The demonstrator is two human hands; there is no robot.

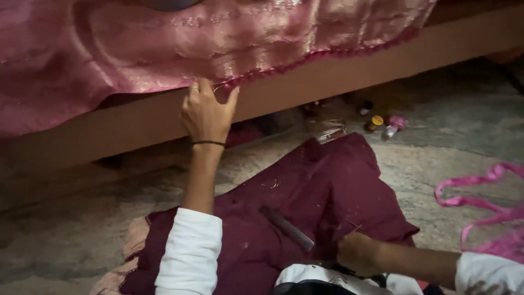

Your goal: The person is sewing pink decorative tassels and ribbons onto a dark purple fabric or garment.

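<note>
My left hand (206,113) reaches up to the hanging edge of a shiny pink fabric (164,43) draped over a wooden bed frame (338,71). Its fingers pinch the fabric's beaded maroon border (305,59), and a thin gold thread shows by the thumb. My right hand (357,253) rests low near my lap, fingers curled, on a maroon cloth (305,202) spread over the floor. What the right hand holds is hidden. A dark comb (286,228) lies on the maroon cloth between my arms.
A pink ribbon (480,202) trails across the stone floor at the right. Small bottles and thread spools (382,123) sit under the bed edge. A clear plastic wrapper (327,131) lies beside them.
</note>
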